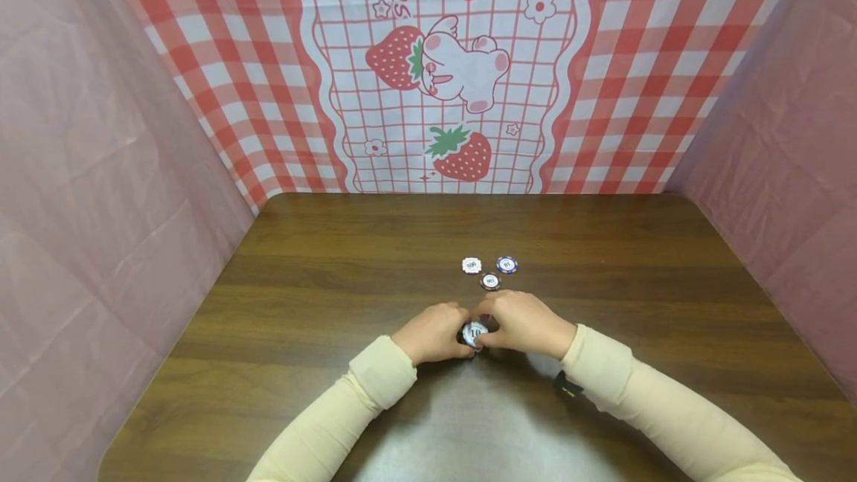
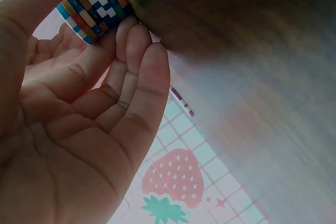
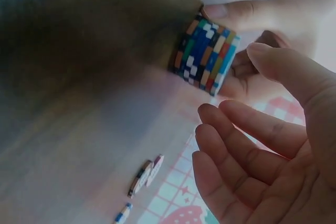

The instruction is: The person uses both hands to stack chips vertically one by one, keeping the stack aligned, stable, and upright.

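A short stack of multicoloured poker chips (image 1: 475,332) (image 2: 100,9) (image 3: 206,55) stands on the wooden table, its top chip marked 10. My left hand (image 1: 435,333) (image 2: 79,108) (image 3: 286,17) holds the stack between thumb and fingers, low down near the table. On the other side, my right hand (image 1: 525,324) (image 3: 268,150) has its thumb close to the top chip and its fingers loosely bent. The right wrist view shows a gap between those fingers and the stack.
Beyond the hands, a white chip (image 1: 472,265), a blue-edged chip (image 1: 506,265) and a dark-edged chip (image 1: 491,281) lie flat on the table (image 1: 321,244). A strawberry-patterned cloth (image 1: 569,36) hangs behind the far edge, with pink cloth (image 1: 790,132) at both sides.
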Action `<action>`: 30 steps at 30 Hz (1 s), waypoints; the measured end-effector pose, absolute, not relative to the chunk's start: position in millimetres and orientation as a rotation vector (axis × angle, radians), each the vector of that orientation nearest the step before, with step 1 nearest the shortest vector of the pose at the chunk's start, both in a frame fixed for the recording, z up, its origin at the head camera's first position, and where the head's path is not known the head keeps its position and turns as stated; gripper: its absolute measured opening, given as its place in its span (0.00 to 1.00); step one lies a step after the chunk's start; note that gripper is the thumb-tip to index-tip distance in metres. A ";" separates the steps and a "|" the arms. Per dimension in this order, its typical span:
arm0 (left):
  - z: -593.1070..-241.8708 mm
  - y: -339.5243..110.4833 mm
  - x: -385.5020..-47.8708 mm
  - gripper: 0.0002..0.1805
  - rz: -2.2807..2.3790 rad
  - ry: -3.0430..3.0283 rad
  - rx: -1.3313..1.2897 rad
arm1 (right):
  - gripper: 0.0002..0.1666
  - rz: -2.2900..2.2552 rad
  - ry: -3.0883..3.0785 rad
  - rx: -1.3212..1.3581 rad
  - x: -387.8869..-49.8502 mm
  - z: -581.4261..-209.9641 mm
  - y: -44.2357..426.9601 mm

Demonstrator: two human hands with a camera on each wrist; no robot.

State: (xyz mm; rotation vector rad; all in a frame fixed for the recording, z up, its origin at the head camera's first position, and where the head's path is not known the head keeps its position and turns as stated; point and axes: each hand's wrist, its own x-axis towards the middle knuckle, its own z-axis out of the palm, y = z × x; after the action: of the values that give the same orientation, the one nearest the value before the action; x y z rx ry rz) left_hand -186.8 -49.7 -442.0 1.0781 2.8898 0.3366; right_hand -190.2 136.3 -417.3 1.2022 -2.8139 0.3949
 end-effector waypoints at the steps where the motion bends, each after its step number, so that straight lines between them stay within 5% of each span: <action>1: -442.0 -49.7 -187.0 0.15 0.334 2.892 1.078 | 0.16 0.397 -2.815 1.193 -191.1 -416.3 137.2; 30: -442.0 -49.7 -187.5 0.16 0.325 2.878 1.048 | 0.32 0.454 -2.983 0.760 -261.3 -426.5 177.9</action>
State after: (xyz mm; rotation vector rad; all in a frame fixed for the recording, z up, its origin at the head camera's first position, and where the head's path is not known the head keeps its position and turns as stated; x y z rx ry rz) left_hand -187.5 -49.7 -442.0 1.0482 2.8779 0.3249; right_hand -261.3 177.9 -426.5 0.7595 -2.9828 0.4545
